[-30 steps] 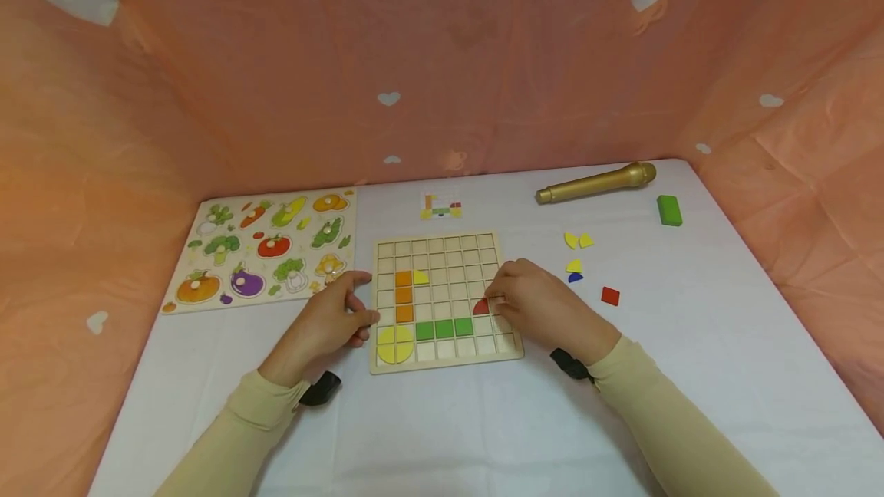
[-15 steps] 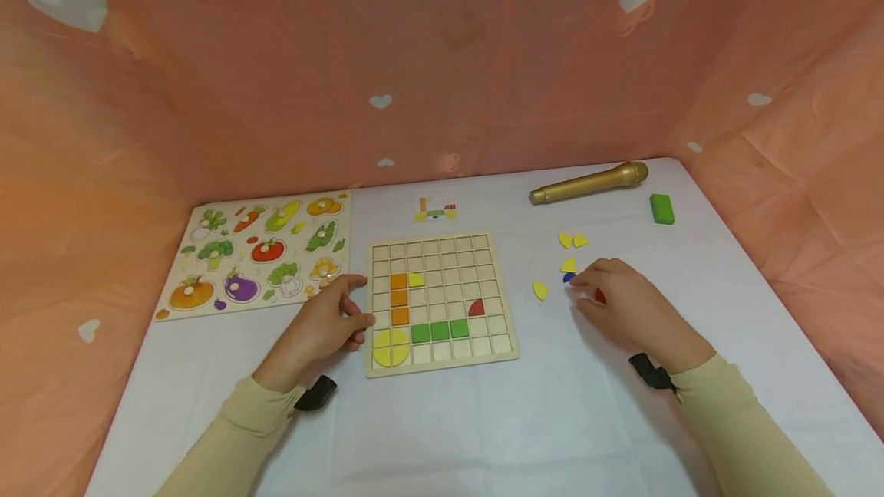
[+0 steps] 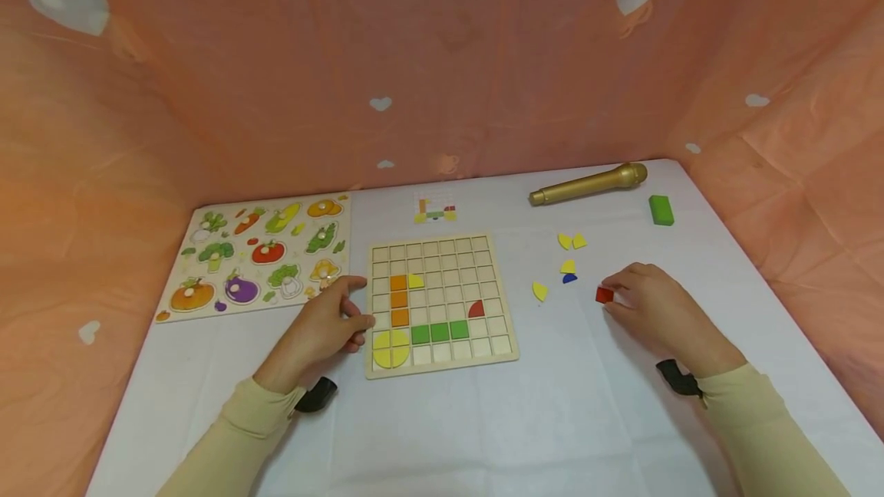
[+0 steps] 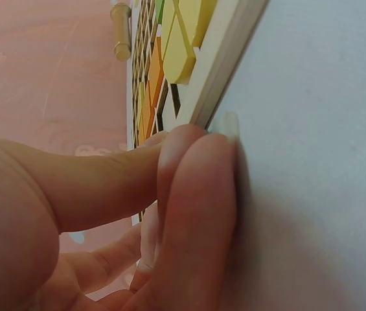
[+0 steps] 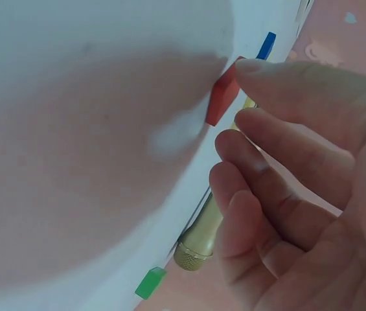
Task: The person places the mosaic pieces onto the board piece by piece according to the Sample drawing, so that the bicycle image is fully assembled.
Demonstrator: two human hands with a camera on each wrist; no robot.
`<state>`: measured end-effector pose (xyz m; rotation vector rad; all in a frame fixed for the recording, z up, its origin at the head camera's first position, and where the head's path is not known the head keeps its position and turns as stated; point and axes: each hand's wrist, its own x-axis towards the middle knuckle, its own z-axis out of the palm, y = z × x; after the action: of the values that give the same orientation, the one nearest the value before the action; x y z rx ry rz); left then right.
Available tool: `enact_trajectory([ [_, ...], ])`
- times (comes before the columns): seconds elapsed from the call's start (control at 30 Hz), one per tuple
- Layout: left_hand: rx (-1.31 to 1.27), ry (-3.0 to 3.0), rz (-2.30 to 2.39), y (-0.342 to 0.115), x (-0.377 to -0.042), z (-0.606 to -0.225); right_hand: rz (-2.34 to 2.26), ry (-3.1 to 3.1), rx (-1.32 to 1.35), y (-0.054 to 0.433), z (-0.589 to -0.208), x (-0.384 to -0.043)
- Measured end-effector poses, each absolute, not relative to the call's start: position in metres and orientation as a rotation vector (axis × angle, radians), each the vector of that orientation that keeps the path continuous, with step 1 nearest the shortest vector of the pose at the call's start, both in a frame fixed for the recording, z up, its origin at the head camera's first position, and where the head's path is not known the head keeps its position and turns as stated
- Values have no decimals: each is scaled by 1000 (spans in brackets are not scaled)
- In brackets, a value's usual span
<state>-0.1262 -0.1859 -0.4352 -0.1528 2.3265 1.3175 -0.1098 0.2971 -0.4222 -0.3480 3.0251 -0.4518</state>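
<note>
In the head view a square wooden grid board (image 3: 442, 370) holds orange and green square tiles, yellow quarter-circle tiles and a red quarter-circle tile (image 3: 476, 309). My left hand (image 3: 328, 320) lies at the board's left edge, index fingertip and thumb touching the rim. To the right of the board, my right hand (image 3: 652, 305) pinches the edge of a red square tile (image 3: 604, 294) between thumb and forefinger. The right wrist view has this red tile (image 5: 223, 97) tilted, the thumb over its upper end. A blue piece (image 3: 569, 278) and a yellow quarter-circle (image 3: 540, 292) lie between hand and board.
A vegetable puzzle board (image 3: 255, 305) lies at the left. Behind the grid board is a small pattern card (image 3: 435, 207). More yellow pieces (image 3: 579, 241) lie right of the board. A gold microphone (image 3: 587, 185) and a green block (image 3: 661, 210) are at the back right.
My right hand has left the board and moved right to the red square tile. A yellow quarter-circle now lies beside the board. My left hand has stayed at the edge.
</note>
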Motion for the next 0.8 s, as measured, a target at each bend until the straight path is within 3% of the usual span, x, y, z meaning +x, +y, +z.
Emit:
enact_trajectory([
  [0.8, -165, 2311, 1331, -184, -125, -434, -534, 2990, -375, 276, -422, -115],
])
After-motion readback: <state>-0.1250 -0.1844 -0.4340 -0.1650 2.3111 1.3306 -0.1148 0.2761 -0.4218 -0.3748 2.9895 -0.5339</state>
